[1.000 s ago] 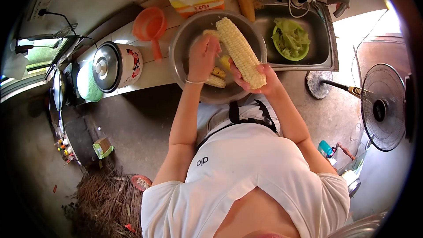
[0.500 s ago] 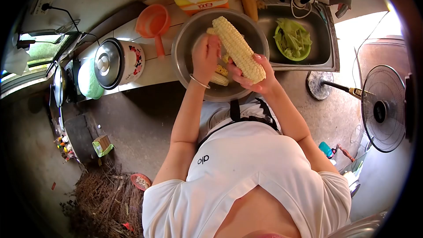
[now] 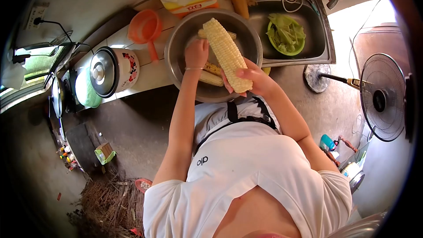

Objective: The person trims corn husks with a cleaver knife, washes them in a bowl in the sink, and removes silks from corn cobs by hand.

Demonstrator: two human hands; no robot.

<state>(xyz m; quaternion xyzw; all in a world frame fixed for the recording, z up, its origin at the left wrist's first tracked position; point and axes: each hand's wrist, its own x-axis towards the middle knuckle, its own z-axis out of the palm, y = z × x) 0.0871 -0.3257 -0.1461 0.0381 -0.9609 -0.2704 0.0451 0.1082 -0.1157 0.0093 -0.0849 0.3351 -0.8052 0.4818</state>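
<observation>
My right hand (image 3: pixel 255 78) is wrapped round the lower end of a pale, husked corn cob (image 3: pixel 225 53). The cob slants up and left over a wide metal basin (image 3: pixel 171 59). Inside the basin, left of the cob, is my left hand (image 3: pixel 196 54), with a bracelet at its wrist. Its fingers look curled inward, and whatever they hold is hidden. Near that hand lie a yellower cob (image 3: pixel 213 68) and a paler cob (image 3: pixel 210 78). Another cob (image 3: pixel 231 35) lies partly behind the raised one.
An orange dipper (image 3: pixel 144 27) and a lidded flowered pot (image 3: pixel 115 71) stand on the left counter. Behind the basin is a yellow container (image 3: pixel 189 5) with a cloth on it. The sink (image 3: pixel 316 46) holds a green bowl of husks (image 3: pixel 286 35). A fan (image 3: pixel 382 97) stands right.
My left hand has moved away from the cob, down and left into the basin. My right hand still grips the cob, now tilted a little more upright. The whole view has shifted slightly.
</observation>
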